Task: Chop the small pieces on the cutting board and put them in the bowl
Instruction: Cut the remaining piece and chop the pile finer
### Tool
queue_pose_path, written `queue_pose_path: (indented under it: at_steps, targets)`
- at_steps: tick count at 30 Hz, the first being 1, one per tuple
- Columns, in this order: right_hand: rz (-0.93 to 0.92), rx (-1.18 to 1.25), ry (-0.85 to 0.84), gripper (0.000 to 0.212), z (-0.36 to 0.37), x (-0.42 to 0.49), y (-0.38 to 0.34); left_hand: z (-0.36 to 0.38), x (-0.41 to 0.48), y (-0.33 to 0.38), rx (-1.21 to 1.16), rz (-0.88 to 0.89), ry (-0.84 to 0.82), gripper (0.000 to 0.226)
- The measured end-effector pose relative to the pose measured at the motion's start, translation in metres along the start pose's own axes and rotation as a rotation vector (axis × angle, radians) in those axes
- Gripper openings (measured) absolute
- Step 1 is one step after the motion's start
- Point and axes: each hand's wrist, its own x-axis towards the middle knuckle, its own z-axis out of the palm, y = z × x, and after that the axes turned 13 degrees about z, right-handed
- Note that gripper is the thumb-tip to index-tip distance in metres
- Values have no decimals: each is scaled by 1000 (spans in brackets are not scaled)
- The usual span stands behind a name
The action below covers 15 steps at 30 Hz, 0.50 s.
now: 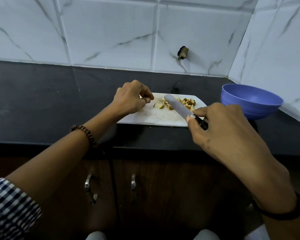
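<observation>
Small pieces (189, 102), yellow with brown skin, scattered in a loose heap on the far right part of the white cutting board (156, 117), a few paler ones just left of the heap, toward the board's middle. Across the heap, a knife (177, 106) with a grey blade, tip toward the board's far edge, dark handle back over the board's near right corner. Wrapped around that handle, the right hand (229, 135), forefinger stretched along the top of the blade, thumb against its side. Above the board's left end, the left hand (130, 99), fingers curled in toward the thumb, fingertips close to the pale pieces; no telling whether anything sits pinched between them. Just right of the board and apart from it, a blue bowl (249, 112), upright, inside bare as far as seen. Under board and bowl, a black tabletop (42, 101). Behind the board, a white marble-patterned tiled wall (111, 32) with a dark hole (182, 52). On the left wrist, a brown beaded bracelet (87, 134), with a checked sleeve (9, 210) further up the arm; on the right wrist, a dark band (284, 213). Below the board's near side, dark wooden cabinet doors (163, 187) with two metal handles (133, 182).
</observation>
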Motion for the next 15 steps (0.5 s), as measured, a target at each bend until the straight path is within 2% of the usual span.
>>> queue_pose_path:
  at_steps: [4,8,15]
  targets:
    - [-44,16,5,33,14,3,-13,-10,-5,-9,-4,-18,15,18]
    - [-69,3,-40,29,29,2,-21,-22,-14,-16,-55,-30,1,12]
    - [50,-63,-53,37,26,10,-5,-33,-25,-27,-130,-5,-133,12]
